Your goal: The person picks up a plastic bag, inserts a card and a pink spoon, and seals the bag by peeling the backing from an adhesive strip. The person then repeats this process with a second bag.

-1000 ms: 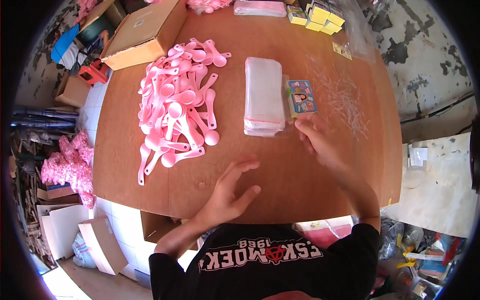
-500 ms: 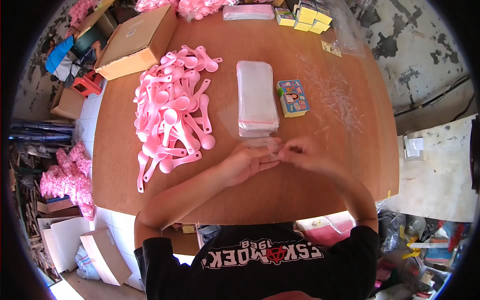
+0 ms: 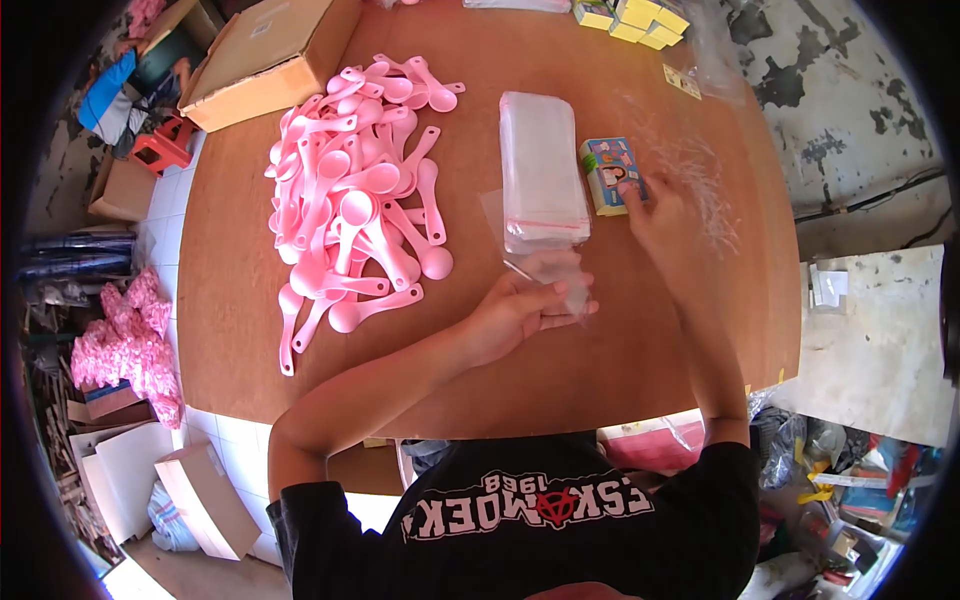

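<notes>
My left hand [image 3: 525, 308] is closed on a clear plastic bag [image 3: 574, 280], held between thumb and fingers just below the stack of clear plastic bags [image 3: 543, 165]. To the right of that stack lies a small block of printed blue cards [image 3: 608, 172] with yellow sides. My right hand [image 3: 660, 212] grips its right edge, the thumb pressed on the printed face. A large heap of pink plastic spoons [image 3: 350, 190] spreads over the table left of the bags.
Thin clear strips [image 3: 700, 190] lie scattered right of the cards on the brown table [image 3: 480, 390]. At the back are a cardboard box [image 3: 265, 60] and several yellow card blocks [image 3: 640, 20]. A person in blue [image 3: 108, 92] is at the far left, near a red stool [image 3: 162, 148].
My right hand has left the bag at my left hand and moved up to the printed cards. My left hand still holds the bag. The view has shifted slightly.
</notes>
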`<state>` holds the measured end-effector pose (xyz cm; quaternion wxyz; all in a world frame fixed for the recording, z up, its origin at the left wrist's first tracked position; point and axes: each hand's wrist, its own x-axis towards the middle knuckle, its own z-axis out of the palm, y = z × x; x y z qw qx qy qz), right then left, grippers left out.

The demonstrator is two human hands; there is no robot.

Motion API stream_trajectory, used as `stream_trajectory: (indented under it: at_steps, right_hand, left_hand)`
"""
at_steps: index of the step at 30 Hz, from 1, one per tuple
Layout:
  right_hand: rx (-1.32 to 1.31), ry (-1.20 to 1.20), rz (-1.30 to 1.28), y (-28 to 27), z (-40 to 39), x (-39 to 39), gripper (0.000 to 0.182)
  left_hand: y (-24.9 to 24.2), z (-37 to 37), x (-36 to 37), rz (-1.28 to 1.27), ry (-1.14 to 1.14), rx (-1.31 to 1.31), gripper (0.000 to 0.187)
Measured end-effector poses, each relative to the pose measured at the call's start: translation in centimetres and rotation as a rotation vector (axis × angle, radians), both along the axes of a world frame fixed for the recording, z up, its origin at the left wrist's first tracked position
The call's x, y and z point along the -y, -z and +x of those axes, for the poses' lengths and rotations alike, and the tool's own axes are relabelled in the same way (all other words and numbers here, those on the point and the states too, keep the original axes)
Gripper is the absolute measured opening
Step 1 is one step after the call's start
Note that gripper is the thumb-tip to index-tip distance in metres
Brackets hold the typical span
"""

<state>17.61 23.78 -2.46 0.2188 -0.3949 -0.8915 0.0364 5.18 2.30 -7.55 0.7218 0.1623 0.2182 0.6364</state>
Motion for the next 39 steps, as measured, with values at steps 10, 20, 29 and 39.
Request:
stream_trajectory:
  at_steps: [10, 20, 29, 39]
  right_hand:
    - [-0.471, -0.066, -0.365, -2.1, 1.0, 2.0, 0.020]
    - [-0.648, 0.217, -0.996, 0.7, 9.6, 11.8, 0.022]
    - [-0.813, 0.267, -1.116, 0.8, 9.8, 17.8, 0.022]
    - [-0.808, 0.269, -1.108, 0.8, 9.6, 18.2, 0.022]
  left_hand:
    - [0.0, 0.6, 0.2, 0.052, -0.072, -0.083, 0.039]
    - [0.1, 1.5, 0.3, -0.116, -0.248, -0.190, 0.037]
    - [-0.8, 1.8, 0.0, -0.244, -0.366, -0.101, 0.050]
    - [0.1, 1.8, 0.0, -0.137, -0.508, -0.189, 0.047]
